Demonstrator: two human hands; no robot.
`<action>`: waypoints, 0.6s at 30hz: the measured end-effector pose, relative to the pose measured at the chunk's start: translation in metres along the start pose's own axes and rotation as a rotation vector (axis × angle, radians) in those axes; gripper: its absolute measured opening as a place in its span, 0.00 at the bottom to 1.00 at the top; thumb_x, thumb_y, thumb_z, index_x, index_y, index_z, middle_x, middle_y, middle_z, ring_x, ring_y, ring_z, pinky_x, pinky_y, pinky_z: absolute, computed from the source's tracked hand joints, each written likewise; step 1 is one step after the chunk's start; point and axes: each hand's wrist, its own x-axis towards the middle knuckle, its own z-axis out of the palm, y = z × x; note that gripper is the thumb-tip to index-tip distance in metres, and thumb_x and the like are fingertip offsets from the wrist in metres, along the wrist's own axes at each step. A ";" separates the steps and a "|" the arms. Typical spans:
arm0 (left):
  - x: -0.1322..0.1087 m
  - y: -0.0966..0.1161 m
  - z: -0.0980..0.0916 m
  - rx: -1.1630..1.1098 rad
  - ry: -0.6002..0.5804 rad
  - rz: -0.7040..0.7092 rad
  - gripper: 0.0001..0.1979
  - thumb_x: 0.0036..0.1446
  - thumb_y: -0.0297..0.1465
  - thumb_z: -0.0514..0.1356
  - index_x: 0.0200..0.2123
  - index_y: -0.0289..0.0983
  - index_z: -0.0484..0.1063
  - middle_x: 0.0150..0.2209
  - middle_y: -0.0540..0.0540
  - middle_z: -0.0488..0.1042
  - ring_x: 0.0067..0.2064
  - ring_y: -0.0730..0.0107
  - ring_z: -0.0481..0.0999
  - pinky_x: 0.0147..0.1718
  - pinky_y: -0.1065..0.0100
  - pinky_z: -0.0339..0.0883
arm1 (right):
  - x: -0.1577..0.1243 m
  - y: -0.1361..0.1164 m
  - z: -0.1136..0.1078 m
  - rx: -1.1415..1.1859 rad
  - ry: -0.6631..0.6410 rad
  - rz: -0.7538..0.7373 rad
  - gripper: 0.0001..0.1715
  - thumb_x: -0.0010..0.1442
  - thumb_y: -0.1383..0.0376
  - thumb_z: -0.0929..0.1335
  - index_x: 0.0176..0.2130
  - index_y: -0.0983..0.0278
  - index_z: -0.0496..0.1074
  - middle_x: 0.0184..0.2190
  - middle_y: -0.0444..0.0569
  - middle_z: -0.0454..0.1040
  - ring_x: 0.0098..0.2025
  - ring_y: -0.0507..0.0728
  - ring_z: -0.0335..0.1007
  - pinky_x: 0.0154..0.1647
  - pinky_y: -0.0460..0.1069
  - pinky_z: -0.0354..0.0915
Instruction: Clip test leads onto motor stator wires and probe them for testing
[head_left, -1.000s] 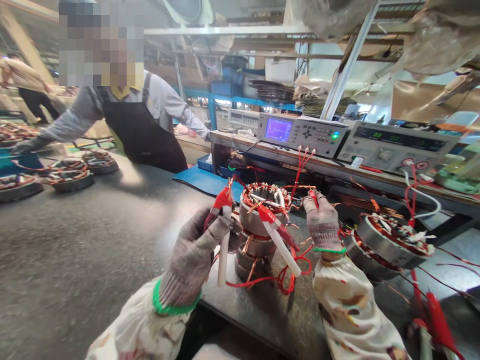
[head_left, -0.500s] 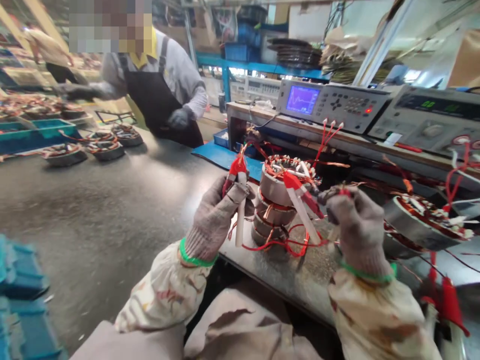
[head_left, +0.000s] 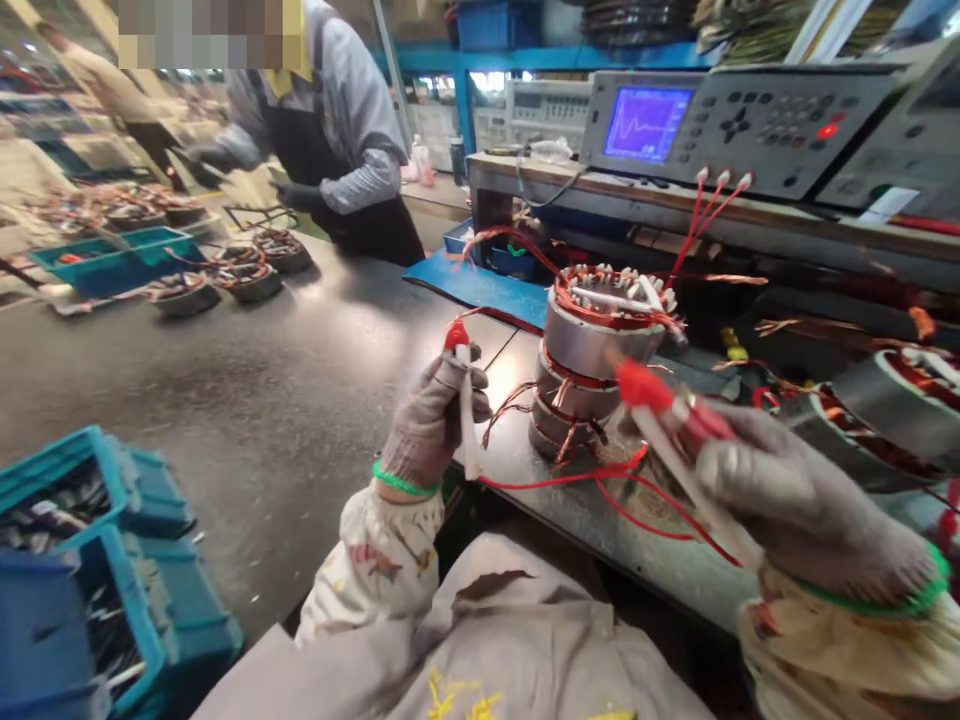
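A stack of copper-wound motor stators (head_left: 581,375) stands on the dark bench, with red and copper leads hanging from it. My left hand (head_left: 435,420), in a grey knit glove, grips a white-handled red test clip (head_left: 466,400) left of the stack, apart from it. My right hand (head_left: 802,500) is also gloved and holds a second red clip with a white handle (head_left: 667,425), its red jaws close to the stack's right side. Red test leads (head_left: 600,490) run across the bench below the stack. Another wound stator (head_left: 892,415) lies at the right edge, partly cut off.
An instrument with a purple waveform screen (head_left: 645,125) stands on a raised shelf behind the stack, above a blue mat (head_left: 480,290). Blue crates (head_left: 97,540) sit at lower left. Further stators (head_left: 202,297) lie along the bench, where a co-worker (head_left: 330,130) in a dark apron stands.
My right hand has swung right and nearer the camera, drawing its clip back from the stack. My left hand has dropped lower. The view has tilted down, bringing blue crates into sight.
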 end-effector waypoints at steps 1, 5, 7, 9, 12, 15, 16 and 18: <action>0.002 -0.001 -0.001 -0.044 0.005 -0.032 0.21 0.48 0.40 0.74 0.42 0.35 0.77 0.28 0.51 0.73 0.23 0.81 0.71 0.22 0.78 0.68 | -0.002 0.009 -0.001 -0.052 -0.041 0.038 0.23 0.44 0.48 0.78 0.33 0.61 0.81 0.25 0.47 0.75 0.24 0.55 0.67 0.23 0.49 0.67; 0.007 -0.005 -0.004 -0.146 0.035 -0.129 0.19 0.48 0.36 0.74 0.40 0.33 0.76 0.26 0.53 0.71 0.21 0.84 0.68 0.19 0.81 0.64 | 0.012 0.042 0.007 -0.170 -0.012 0.047 0.15 0.53 0.58 0.76 0.40 0.61 0.81 0.31 0.45 0.79 0.29 0.55 0.70 0.28 0.48 0.69; 0.008 -0.005 -0.002 -0.142 0.064 -0.131 0.18 0.48 0.35 0.74 0.39 0.33 0.76 0.26 0.53 0.71 0.21 0.85 0.67 0.19 0.82 0.63 | 0.024 0.049 0.013 -0.126 -0.024 -0.037 0.21 0.55 0.59 0.75 0.49 0.60 0.79 0.42 0.46 0.82 0.40 0.58 0.76 0.41 0.52 0.73; 0.009 -0.003 0.000 -0.123 0.081 -0.129 0.17 0.49 0.35 0.74 0.39 0.34 0.76 0.26 0.53 0.71 0.21 0.85 0.68 0.19 0.82 0.64 | 0.029 0.050 0.013 -0.114 -0.071 -0.094 0.25 0.58 0.57 0.74 0.55 0.58 0.77 0.49 0.47 0.81 0.49 0.61 0.75 0.51 0.55 0.71; 0.009 -0.001 0.001 -0.093 0.083 -0.125 0.17 0.47 0.36 0.74 0.39 0.35 0.77 0.27 0.53 0.71 0.22 0.84 0.69 0.20 0.81 0.66 | 0.020 0.050 -0.005 -0.240 -0.017 -0.096 0.25 0.57 0.50 0.73 0.50 0.60 0.80 0.42 0.49 0.82 0.43 0.63 0.77 0.45 0.56 0.72; 0.009 0.000 0.001 -0.049 0.123 -0.124 0.17 0.47 0.35 0.74 0.40 0.35 0.78 0.26 0.52 0.72 0.22 0.83 0.69 0.21 0.81 0.68 | 0.014 0.055 -0.030 -0.472 0.344 -0.171 0.29 0.58 0.45 0.70 0.50 0.61 0.80 0.40 0.52 0.81 0.41 0.65 0.77 0.44 0.58 0.71; 0.009 0.001 0.002 -0.043 0.137 -0.127 0.16 0.48 0.34 0.73 0.40 0.34 0.78 0.26 0.52 0.72 0.22 0.83 0.69 0.21 0.81 0.68 | 0.019 0.056 -0.035 -0.581 0.494 -0.214 0.31 0.59 0.45 0.69 0.51 0.62 0.79 0.42 0.54 0.80 0.43 0.66 0.76 0.47 0.60 0.71; 0.010 0.001 0.004 -0.060 0.155 -0.134 0.16 0.48 0.33 0.73 0.39 0.34 0.78 0.25 0.52 0.72 0.22 0.83 0.69 0.21 0.82 0.68 | 0.039 0.059 -0.039 -0.808 0.696 -0.264 0.31 0.61 0.48 0.67 0.54 0.64 0.76 0.48 0.58 0.77 0.46 0.67 0.75 0.51 0.61 0.69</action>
